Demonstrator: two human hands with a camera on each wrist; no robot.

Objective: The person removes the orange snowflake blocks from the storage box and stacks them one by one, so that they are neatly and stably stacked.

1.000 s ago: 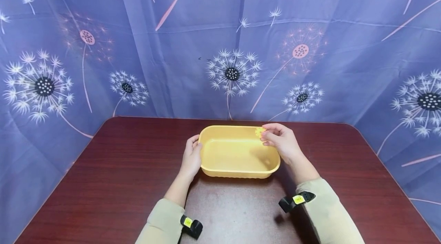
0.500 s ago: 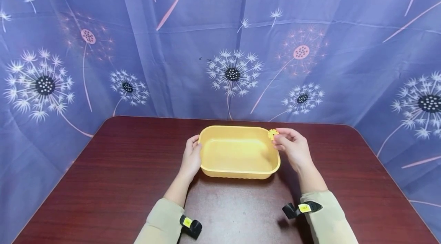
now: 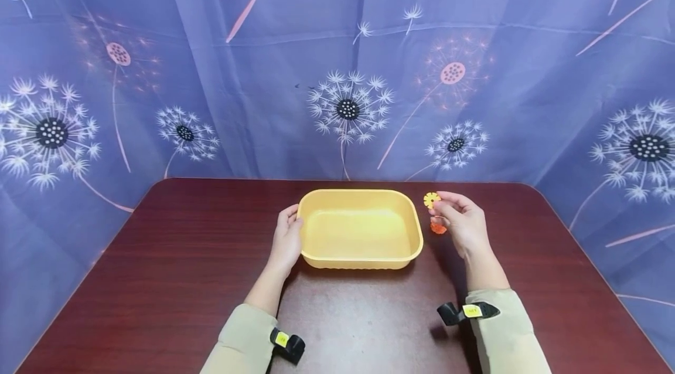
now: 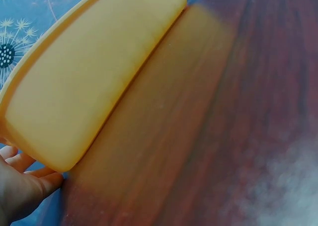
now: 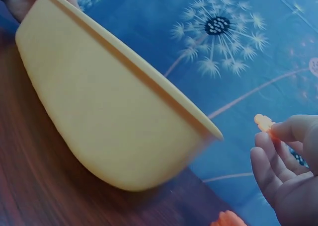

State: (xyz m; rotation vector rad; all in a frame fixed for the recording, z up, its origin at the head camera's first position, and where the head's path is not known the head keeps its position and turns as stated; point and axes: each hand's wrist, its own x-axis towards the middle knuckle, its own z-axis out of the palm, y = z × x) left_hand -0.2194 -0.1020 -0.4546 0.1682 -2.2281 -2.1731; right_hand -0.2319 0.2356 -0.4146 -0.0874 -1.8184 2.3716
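My left hand [image 3: 286, 240] grips the left end of an oval yellow plastic basin [image 3: 361, 264], thumb at the rim and fingers along the outside wall. In the left wrist view, the fingertips meet the basin's lower end. Just beyond the basin's right end, my right hand [image 3: 464, 224] pinches a small yellow snowflake-shaped disc [image 3: 431, 200] between thumb and fingers, raised above the table. Seen edge-on in the right wrist view, the disc [image 5: 265, 122] looks orange-yellow. Below those fingers an orange snowflake-shaped disc [image 3: 438, 228] shows, partly covered by the hand.
The dark red wooden table [image 3: 211, 257] carries the basin near its back edge. Behind and around it hangs a blue curtain [image 3: 263, 98] printed with dandelions. Both sleeves have black wrist straps [image 3: 469, 312] with yellow labels.
My right hand has moved right with the yellow disc, from over the basin to outside its right end. The orange disc has come into sight. My left hand keeps its grip; the head view has shifted slightly.
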